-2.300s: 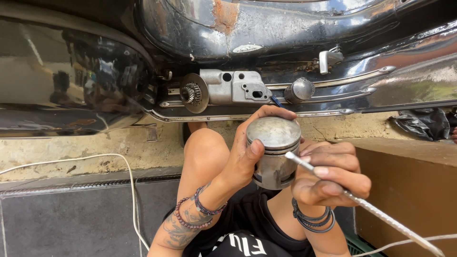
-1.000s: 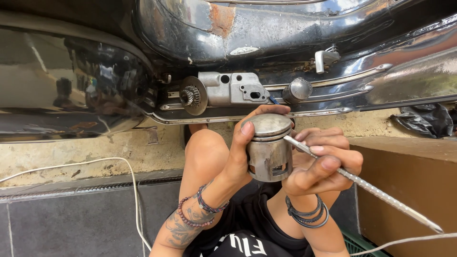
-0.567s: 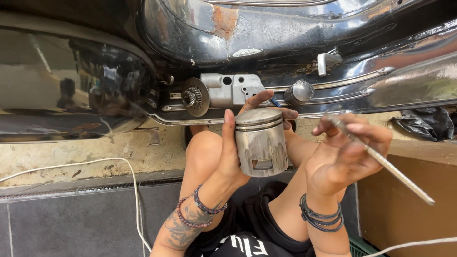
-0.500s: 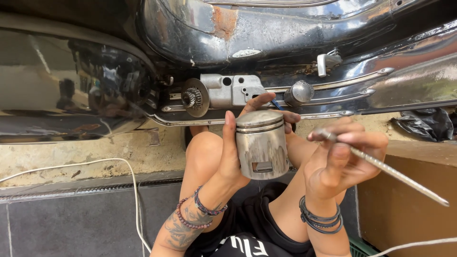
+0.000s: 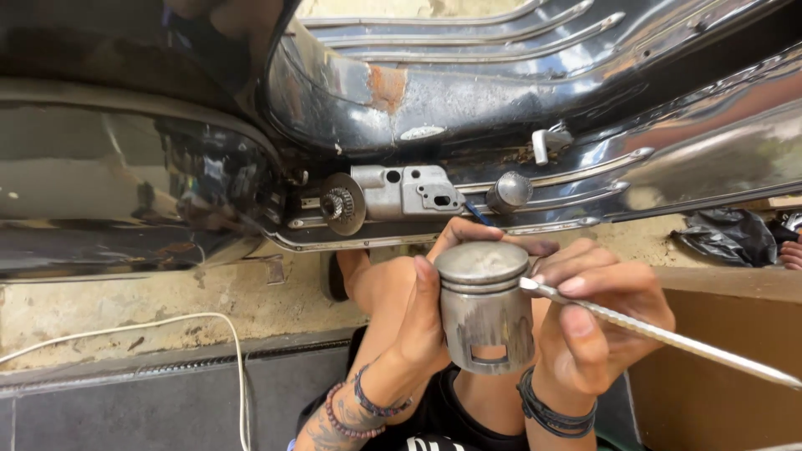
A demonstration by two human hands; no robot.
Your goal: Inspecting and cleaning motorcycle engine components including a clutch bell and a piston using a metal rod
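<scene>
While the left hand point(image 5: 422, 321) grips the upright piston point(image 5: 486, 305) at chest height, the right hand point(image 5: 597, 321) pinches a metal file point(image 5: 668, 338), tip touching the piston's upper right edge.

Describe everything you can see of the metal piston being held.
The piston is a dull grey metal cylinder, scuffed and grimy, with a flat round crown, ring grooves just below it and a rectangular notch cut into the skirt's lower edge. It stands upright in front of the scooter body. The left hand grips its side, thumb up its wall. The right hand presses a thin metal tool against its upper rim.
</scene>
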